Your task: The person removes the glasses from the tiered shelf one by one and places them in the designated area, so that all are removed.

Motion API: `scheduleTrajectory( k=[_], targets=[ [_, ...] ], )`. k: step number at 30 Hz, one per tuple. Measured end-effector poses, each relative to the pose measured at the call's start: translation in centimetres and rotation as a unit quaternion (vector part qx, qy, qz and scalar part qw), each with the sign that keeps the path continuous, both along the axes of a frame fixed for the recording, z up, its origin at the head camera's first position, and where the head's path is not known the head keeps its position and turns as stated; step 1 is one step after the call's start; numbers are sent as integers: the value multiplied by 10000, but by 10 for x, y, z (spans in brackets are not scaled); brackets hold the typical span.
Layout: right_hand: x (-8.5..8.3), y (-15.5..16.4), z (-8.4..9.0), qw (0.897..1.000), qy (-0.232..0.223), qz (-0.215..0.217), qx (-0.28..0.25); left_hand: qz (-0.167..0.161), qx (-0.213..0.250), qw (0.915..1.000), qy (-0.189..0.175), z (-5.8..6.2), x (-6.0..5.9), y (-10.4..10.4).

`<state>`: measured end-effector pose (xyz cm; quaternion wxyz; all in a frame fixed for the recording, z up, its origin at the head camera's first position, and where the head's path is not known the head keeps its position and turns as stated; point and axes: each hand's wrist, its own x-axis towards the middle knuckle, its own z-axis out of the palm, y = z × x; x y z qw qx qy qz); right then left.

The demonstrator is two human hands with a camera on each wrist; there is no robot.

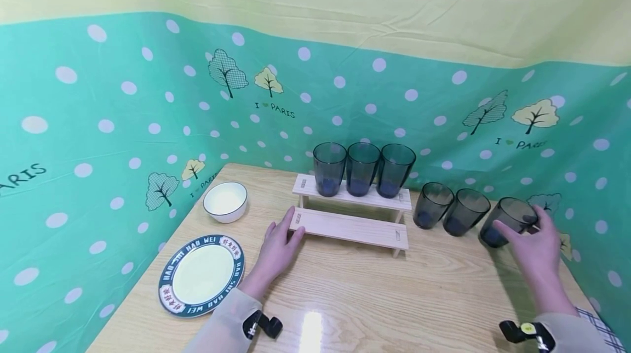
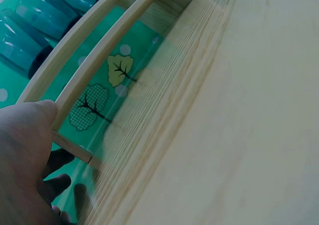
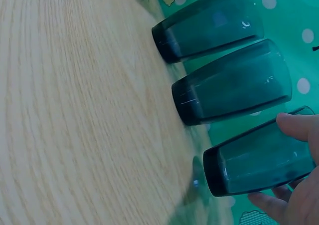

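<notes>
A pale wooden two-step rack [image 1: 351,216] stands mid-table with three dark tinted glasses [image 1: 362,169] in a row on its upper step. My left hand [image 1: 288,228] lies flat on the table, its straight fingers touching the left end of the lower step. In the left wrist view the thumb [image 2: 35,116] rests against the rack's [image 2: 149,60] end. Right of the rack, three more glasses stand in a row on the table. My right hand [image 1: 521,222] grips the rightmost glass [image 1: 508,220], thumb [image 3: 294,125] on one side and fingers [image 3: 266,201] on the other.
A white bowl [image 1: 225,201] and a patterned plate [image 1: 201,274] sit at the table's left. The other two loose glasses [image 1: 432,205] [image 1: 465,211] stand close beside the gripped one. A green dotted backdrop [image 1: 123,123] surrounds the table on three sides.
</notes>
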<state>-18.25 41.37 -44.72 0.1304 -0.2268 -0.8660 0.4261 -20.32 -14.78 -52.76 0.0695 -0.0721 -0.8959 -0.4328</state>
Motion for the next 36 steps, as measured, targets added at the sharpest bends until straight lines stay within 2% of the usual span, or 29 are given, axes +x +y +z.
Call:
scheduleTrajectory(
  k=[25,36],
  targets=[
    [-11,2,-18,9998,138,160,69,-9,-32,10000,36,-2,-1,-1],
    [-8,1,-15,9991,165,353,161,-32,0,10000,55,-1,0,-1]
  ],
)
